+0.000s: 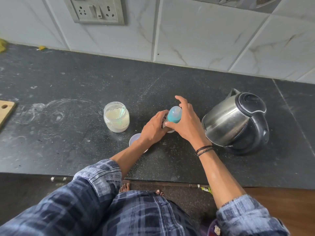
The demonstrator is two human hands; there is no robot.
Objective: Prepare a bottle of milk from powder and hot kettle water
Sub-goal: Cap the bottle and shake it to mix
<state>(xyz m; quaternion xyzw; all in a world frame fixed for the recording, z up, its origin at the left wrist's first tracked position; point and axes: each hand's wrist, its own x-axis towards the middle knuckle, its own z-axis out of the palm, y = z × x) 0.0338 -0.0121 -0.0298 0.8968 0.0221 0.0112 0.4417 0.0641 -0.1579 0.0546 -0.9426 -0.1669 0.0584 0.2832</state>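
A baby bottle [174, 115] with a teal collar and clear cap stands upright on the black counter [76, 133]. My left hand [154, 128] grips the bottle's lower body, which it mostly hides. My right hand [185, 121] holds the teal collar with thumb and curled fingers. An open glass jar of milk powder [116, 117] with a pale scoop inside stands to the left. The steel kettle [237, 122], lid closed, stands to the right.
A round white lid [134, 139] lies on the counter, partly under my left wrist. A wooden board's corner [6, 110] shows at the left edge. The tiled wall carries a socket panel [95, 11]. The counter's front edge runs below my forearms.
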